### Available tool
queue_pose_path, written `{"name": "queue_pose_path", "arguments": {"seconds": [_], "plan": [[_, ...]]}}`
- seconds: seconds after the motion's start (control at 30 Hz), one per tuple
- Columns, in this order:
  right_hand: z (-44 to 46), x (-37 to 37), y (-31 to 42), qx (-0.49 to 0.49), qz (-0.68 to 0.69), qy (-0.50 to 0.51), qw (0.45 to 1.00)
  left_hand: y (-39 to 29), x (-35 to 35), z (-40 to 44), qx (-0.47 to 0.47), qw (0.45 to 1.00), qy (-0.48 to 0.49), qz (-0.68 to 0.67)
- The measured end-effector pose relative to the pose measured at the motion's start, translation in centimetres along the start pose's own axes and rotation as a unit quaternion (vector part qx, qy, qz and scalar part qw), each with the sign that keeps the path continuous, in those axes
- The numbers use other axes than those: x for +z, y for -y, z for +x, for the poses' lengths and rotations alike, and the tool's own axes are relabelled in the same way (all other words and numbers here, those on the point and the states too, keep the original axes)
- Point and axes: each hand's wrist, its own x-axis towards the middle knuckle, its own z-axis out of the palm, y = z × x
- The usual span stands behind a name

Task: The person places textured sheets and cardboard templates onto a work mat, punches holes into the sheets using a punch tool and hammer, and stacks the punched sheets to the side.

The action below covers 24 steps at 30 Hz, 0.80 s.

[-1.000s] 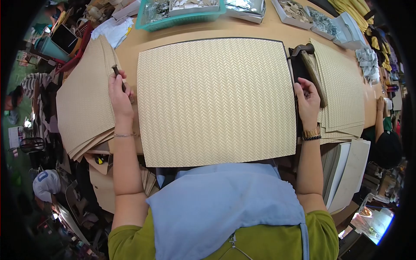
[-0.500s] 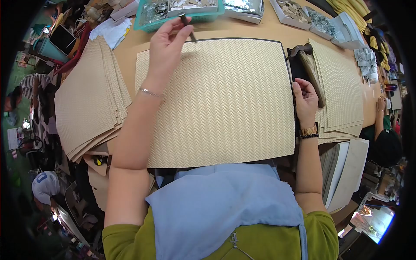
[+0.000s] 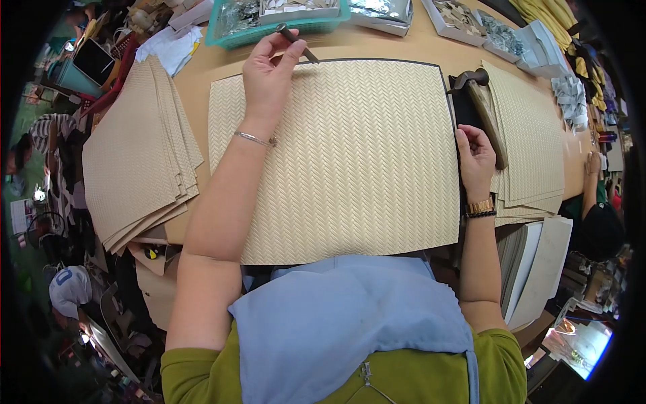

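A cream herringbone-woven sheet (image 3: 350, 161) lies flat in front of me, with dark edging along its top and right sides. In my left hand (image 3: 268, 71), a dark metal punch (image 3: 297, 43) is pinched between thumb and fingers. It is tilted, its lower end close to the sheet's top edge; I cannot tell whether it touches. My right hand (image 3: 477, 158) sits at the sheet's right edge, fingers curled towards the thumb; what they hold, if anything, is hidden. Just beyond that hand, a hammer (image 3: 486, 111) with a wooden handle rests beside the sheet.
Stacks of similar woven sheets stand at left (image 3: 134, 158) and right (image 3: 528, 145). Along the back are a teal basket (image 3: 282, 30) and a box of small pieces (image 3: 454, 23). A white cloth (image 3: 168, 50) lies back left. Another person's arm (image 3: 590, 178) shows far right.
My left hand has moved slightly to the right with the punch, which now leans more. My right hand has stayed almost still at the sheet's edge.
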Motion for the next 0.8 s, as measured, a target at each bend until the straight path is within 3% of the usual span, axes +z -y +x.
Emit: {"name": "queue_pose_path", "arguments": {"seconds": [0.27,0.37,0.57,0.8], "plan": [[0.0,0.1,-0.1,-0.006,-0.012,0.0,1.0,0.3,0.3,-0.2,0.031,0.998,0.038,0.041],[0.0,0.1,0.0,-0.006,-0.008,0.002,1.0,-0.9,0.1,0.0,0.119,0.968,0.008,0.222],[0.0,0.1,0.0,0.0,-0.008,0.008,1.0,-2.5,-1.0,-0.5,-0.023,0.844,0.175,0.507],[0.0,0.1,-0.1,0.005,0.0,0.002,1.0,-2.7,-0.9,-0.6,0.024,0.842,0.165,0.513]]}}
